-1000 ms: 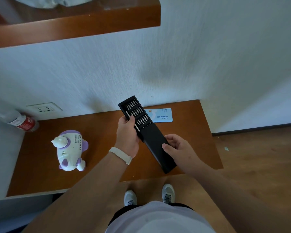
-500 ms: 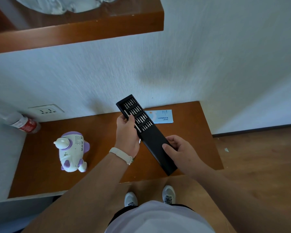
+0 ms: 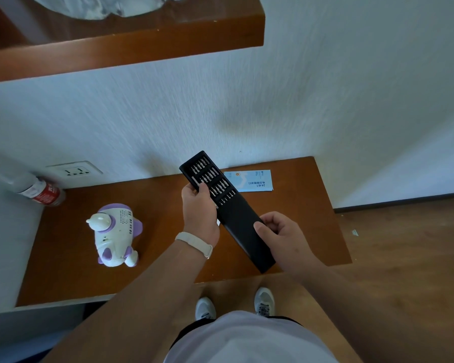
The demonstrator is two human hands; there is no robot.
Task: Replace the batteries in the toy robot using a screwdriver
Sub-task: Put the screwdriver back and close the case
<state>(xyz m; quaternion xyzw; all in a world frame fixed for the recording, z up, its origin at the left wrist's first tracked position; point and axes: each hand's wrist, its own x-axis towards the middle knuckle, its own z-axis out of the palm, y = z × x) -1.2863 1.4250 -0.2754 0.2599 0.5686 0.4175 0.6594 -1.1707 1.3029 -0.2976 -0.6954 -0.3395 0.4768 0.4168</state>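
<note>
The task is judged to be at its very start. A black sleeve (image 3: 247, 231) of a screwdriver kit is held slantwise above the table (image 3: 63, 258), and the bit tray (image 3: 207, 176) is seen drawn out of its far end, with rows of bits exposed. The near part of the sleeve is gripped by the right hand (image 3: 281, 234), the thumb pressed on the top face and the fingers curled round its right edge. The tray is held by the left hand (image 3: 199, 210), the thumb laid on top and the fingers wrapped beneath. Whether the slim silver rod by that thumb is being pinched cannot be told.

The toy robot (image 3: 114, 231) is found lying on the left of the table, well apart from both hands and untouched. No driver is seen drawn or fitted, no cover is seen opened, and no batteries are visible. Everything from picking a bit onward is therefore judged to be left.
</note>
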